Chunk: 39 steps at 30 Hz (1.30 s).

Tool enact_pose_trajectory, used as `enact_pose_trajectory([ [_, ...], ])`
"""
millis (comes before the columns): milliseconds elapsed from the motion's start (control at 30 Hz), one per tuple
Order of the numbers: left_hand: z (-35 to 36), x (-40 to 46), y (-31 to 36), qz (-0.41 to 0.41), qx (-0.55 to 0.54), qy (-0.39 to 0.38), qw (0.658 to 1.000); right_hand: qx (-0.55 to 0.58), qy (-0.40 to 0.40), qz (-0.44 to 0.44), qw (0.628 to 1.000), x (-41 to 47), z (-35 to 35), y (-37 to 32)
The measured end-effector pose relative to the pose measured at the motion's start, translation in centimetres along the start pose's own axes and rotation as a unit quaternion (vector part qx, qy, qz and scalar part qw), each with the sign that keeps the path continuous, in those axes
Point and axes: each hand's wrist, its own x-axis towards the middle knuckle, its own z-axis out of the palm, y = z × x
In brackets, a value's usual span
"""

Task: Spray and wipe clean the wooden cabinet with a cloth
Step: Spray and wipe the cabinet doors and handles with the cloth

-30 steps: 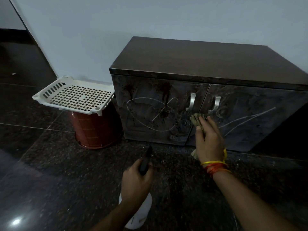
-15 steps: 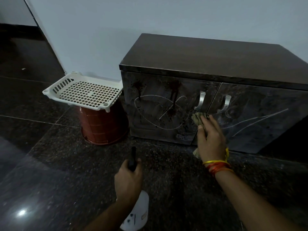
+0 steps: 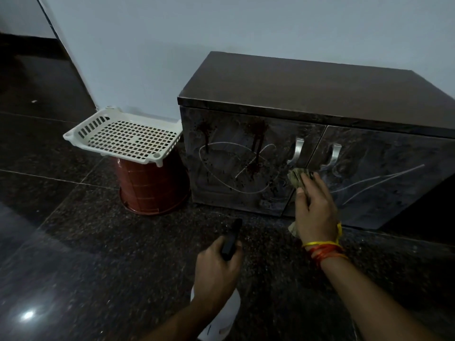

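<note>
A low dark wooden cabinet stands against the wall, with two doors and two silver handles. Its left door carries dark drip stains and white scratch-like lines. My right hand presses a crumpled olive cloth against the front where the two doors meet, just below the handles. My left hand grips a white spray bottle by its black nozzle head, held low over the floor in front of the cabinet, nozzle pointing toward the doors.
A white perforated plastic tray rests on an upturned reddish-brown bucket just left of the cabinet. The floor is dark polished granite. A pale wall runs behind everything.
The view has shifted, so the cabinet sits further right. My right hand stays with the cloth on the door seam. My left hand with the bottle has hardly moved.
</note>
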Motion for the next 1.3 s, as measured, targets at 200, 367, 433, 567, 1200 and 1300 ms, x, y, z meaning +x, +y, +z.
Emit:
enact_pose_trajectory([
  [200,-0.1,0.2,1.4,0.023,-0.039,0.005,0.999,0.013,0.030,-0.034,0.999,0.1,0.0,-0.6],
  [367,-1.0,0.4,3.6,0.057,-0.072,-0.009,0.996,0.008,0.065,-0.169,0.983,1.0,0.0,-1.5],
  [433,-1.5,0.7,4.4,0.062,-0.084,0.002,0.994,-0.017,0.077,-0.238,0.968,2.3,0.2,-1.6],
  [567,-2.2,1.2,5.4,0.078,-0.096,0.011,0.992,-0.100,0.121,-0.349,0.924,6.4,0.8,-1.2],
  [1200,-3.0,3.5,6.0,0.096,-0.137,0.041,0.985,-0.360,0.153,-0.549,0.739,13.8,6.6,-2.3],
  [1300,-3.2,3.0,6.4,0.105,-0.135,0.038,0.984,-0.372,0.159,-0.555,0.727,14.3,5.3,-1.2],
])
